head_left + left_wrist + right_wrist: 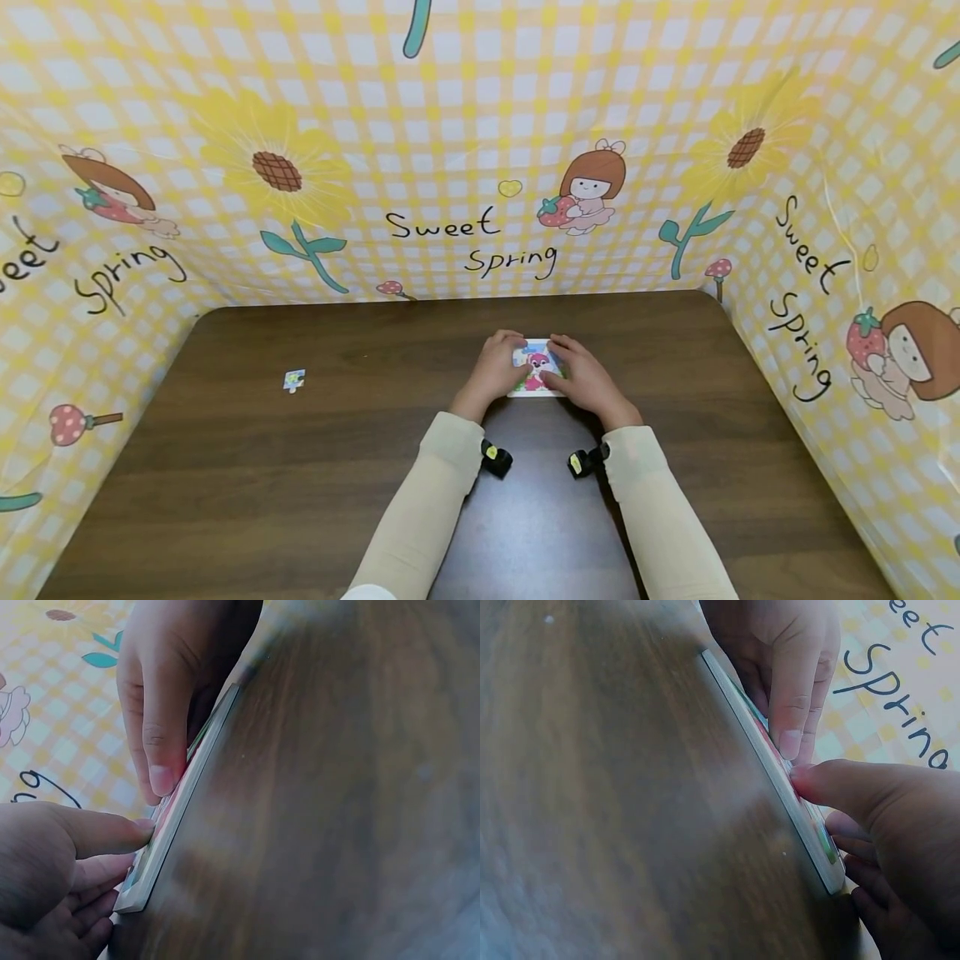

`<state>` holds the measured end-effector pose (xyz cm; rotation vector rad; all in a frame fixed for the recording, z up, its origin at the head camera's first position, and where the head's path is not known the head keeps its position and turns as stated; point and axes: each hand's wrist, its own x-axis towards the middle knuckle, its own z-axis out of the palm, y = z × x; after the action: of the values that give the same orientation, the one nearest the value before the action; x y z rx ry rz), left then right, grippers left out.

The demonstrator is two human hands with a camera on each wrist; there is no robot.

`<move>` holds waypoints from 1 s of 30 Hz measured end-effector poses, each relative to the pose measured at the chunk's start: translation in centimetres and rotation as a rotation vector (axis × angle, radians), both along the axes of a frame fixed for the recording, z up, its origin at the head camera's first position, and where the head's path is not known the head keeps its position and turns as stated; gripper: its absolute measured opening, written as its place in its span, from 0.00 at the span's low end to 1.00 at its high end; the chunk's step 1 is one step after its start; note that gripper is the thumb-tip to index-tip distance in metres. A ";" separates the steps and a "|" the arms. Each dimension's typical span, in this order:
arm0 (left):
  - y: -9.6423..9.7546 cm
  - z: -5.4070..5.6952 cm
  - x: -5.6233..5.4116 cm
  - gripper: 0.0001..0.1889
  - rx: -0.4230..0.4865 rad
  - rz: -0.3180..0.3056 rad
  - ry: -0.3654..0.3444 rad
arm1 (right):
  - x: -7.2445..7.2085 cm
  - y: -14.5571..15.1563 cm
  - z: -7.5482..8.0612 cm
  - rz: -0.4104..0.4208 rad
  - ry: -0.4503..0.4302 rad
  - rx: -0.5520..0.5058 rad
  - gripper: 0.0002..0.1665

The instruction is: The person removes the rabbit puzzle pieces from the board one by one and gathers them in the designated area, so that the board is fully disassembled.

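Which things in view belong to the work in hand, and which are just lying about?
In the work:
white-edged jigsaw puzzle, held by left hand and right hand
loose jigsaw piece, off to the left, probably

Just around it:
wood-grain table
checked "Sweet Spring" cloth
black wrist cameras

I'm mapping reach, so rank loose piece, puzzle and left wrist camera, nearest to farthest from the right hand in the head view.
1. Puzzle, touching the right hand.
2. Left wrist camera, lower left.
3. Loose piece, far left.
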<state>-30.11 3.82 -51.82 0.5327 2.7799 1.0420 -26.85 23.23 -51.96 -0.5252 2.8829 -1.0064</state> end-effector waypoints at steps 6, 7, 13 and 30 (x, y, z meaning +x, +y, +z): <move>-0.1 0.0 -0.2 0.22 -0.006 -0.001 -0.006 | 0.0 0.0 0.0 -0.004 0.000 -0.012 0.38; -0.1 0.0 -0.2 0.22 -0.004 -0.001 -0.006 | -0.1 0.0 0.0 -0.004 0.000 -0.014 0.38; -0.1 0.0 -0.2 0.21 0.003 -0.004 -0.011 | -0.1 0.1 -0.1 -0.001 0.001 -0.006 0.38; 0.6 0.0 -0.4 0.21 -0.027 0.049 -0.006 | -0.3 0.0 -0.1 -0.005 -0.004 0.008 0.38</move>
<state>-30.48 4.47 -51.84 0.4603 2.8105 1.0128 -27.12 23.25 -52.09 -0.5151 2.8850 -0.9956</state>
